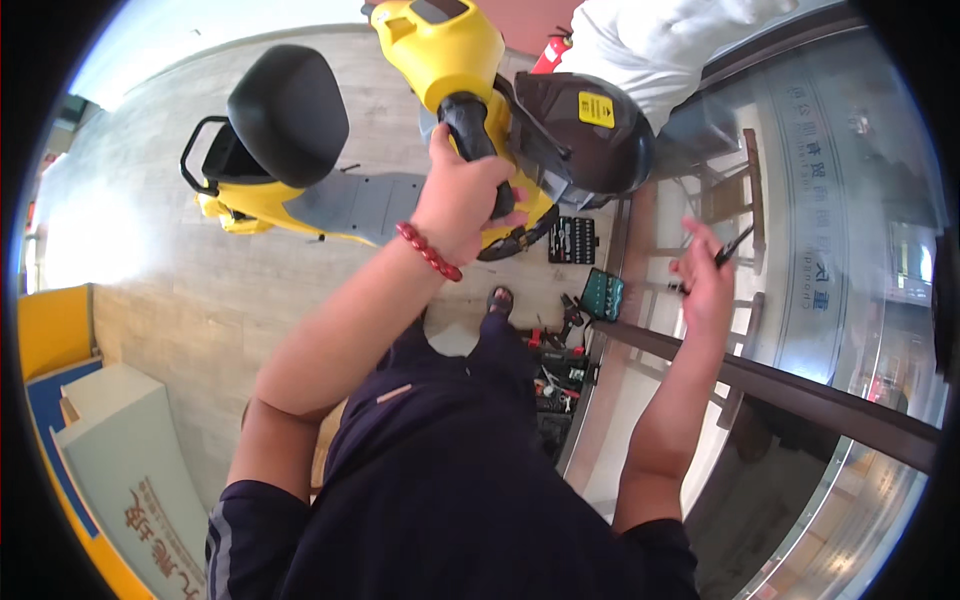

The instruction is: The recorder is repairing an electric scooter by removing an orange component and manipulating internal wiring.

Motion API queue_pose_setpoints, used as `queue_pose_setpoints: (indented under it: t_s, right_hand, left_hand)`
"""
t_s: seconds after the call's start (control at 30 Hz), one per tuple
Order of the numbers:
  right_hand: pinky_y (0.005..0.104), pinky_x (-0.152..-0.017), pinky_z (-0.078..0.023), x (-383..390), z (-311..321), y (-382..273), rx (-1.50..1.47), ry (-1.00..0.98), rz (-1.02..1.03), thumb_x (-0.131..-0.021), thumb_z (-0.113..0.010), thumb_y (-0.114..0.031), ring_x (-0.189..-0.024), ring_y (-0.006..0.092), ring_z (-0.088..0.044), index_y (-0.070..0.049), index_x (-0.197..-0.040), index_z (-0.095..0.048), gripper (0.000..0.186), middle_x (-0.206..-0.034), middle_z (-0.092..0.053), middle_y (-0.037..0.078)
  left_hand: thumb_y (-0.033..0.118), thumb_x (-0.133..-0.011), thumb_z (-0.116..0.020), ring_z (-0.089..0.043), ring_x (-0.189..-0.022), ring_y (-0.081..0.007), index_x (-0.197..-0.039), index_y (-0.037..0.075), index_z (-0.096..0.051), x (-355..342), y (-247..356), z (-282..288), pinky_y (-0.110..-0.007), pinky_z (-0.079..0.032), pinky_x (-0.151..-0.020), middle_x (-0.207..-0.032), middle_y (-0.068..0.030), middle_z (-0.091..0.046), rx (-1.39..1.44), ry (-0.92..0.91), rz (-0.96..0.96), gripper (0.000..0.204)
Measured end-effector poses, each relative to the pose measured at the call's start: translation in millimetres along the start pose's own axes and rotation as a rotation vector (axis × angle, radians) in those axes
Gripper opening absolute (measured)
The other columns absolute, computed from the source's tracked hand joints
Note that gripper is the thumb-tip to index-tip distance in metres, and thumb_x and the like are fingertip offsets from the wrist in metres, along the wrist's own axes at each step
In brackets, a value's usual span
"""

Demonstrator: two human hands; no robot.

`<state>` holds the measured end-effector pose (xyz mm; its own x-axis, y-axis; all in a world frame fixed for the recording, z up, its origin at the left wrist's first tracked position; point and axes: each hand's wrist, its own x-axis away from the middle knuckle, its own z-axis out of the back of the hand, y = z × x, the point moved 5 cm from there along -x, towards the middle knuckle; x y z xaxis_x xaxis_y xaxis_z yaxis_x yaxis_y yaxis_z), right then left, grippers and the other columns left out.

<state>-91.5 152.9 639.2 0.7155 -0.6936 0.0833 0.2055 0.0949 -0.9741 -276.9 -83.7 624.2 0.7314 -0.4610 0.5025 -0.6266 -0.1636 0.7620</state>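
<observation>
My left hand [465, 200], a red bead bracelet at its wrist, is wrapped around the black handlebar grip [463, 122] of a yellow electric scooter [440, 55]. The scooter's black seat [290, 115] is tipped up over a dark storage bay, and its footboard [360, 205] is grey. Right of the grip is a glossy dark rounded part [580, 135] with a yellow label. Out to the right, apart from the scooter, my right hand [703, 280] is closed around a slim black pointed tool [735, 245]; its exact kind is unclear.
Someone in a white top [640, 50] is beyond the scooter, near a red fire extinguisher [553, 50]. On the floor lie a socket set [574, 240], a teal case [602, 295], a power drill [572, 315] and an open toolbox [560, 380]. Glass panels [800, 220] line the right. A pale carton [130, 450] stands lower left.
</observation>
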Motion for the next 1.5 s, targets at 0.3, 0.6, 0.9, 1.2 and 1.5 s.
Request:
queue_pose_setpoints:
  t_s: [0.3, 0.6, 0.9, 1.2, 1.5]
  right_hand:
    - [0.0224, -0.060, -0.040, -105.7, -7.8, -13.3, -0.035, -0.425, 0.136, -0.094, -0.046, -0.018, -0.054, 0.0030, -0.033, 0.003, -0.112, -0.057, 0.030, -0.061, -0.035, -0.006]
    - [0.0207, -0.058, -0.039, -167.2, -62.6, -31.1, -0.002, -0.706, 0.088, -0.095, -0.045, -0.018, -0.052, 0.0032, -0.034, 0.004, -0.113, -0.054, 0.030, -0.069, -0.041, -0.003]
    - [0.0207, -0.057, -0.040, -174.5, -132.3, -48.2, 0.017, -0.823, 0.076, -0.096, -0.043, -0.017, -0.056, 0.0038, -0.038, 0.001, -0.114, -0.054, 0.028, -0.075, -0.044, -0.003]
    - [0.0187, -0.052, -0.040, -216.4, -175.3, -67.2, 0.091, -0.829, 0.103, -0.095, -0.044, -0.017, -0.058, 0.0038, -0.044, 0.000, -0.113, -0.056, 0.027, -0.074, -0.048, -0.002]
    - [0.0198, -0.050, -0.043, -259.7, -181.1, -36.5, 0.226, -0.802, 0.076, -0.095, -0.045, -0.018, -0.055, 0.0042, -0.046, -0.003, -0.111, -0.059, 0.026, -0.076, -0.050, -0.001]
  left_hand:
    - [0.006, -0.075, -0.060, -0.059, -0.064, -0.0177, -0.122, -0.002, -0.037, -9.7, -10.9, 7.4, -0.031, -0.050, -0.050, -0.084, -0.0092, -0.052, -0.131, 0.216, 0.093, 0.052]
    - [0.015, -0.074, -0.052, -0.065, -0.082, -0.0296, -0.089, -0.008, -0.062, -19.5, 22.4, -1.1, -0.037, -0.052, -0.074, -0.091, -0.0204, -0.065, -1.257, 0.372, -0.066, 0.030]
    - [0.018, -0.077, -0.063, -0.058, -0.106, -0.0194, -0.114, 0.009, -0.059, -24.7, 14.6, -15.8, -0.036, -0.048, -0.086, -0.117, -0.0074, -0.059, -1.438, 0.428, 0.168, 0.038]
    - [0.010, -0.079, -0.053, -0.063, -0.093, -0.0303, -0.107, -0.006, -0.050, 2.6, 16.2, 2.9, -0.036, -0.050, -0.080, -0.099, -0.0207, -0.063, -1.265, 0.454, 0.040, 0.033]
    - [0.008, -0.077, -0.053, -0.064, -0.090, -0.0311, -0.107, -0.008, -0.047, -7.9, 12.1, 7.6, -0.037, -0.050, -0.077, -0.093, -0.0224, -0.063, -1.361, 0.433, 0.146, 0.034]
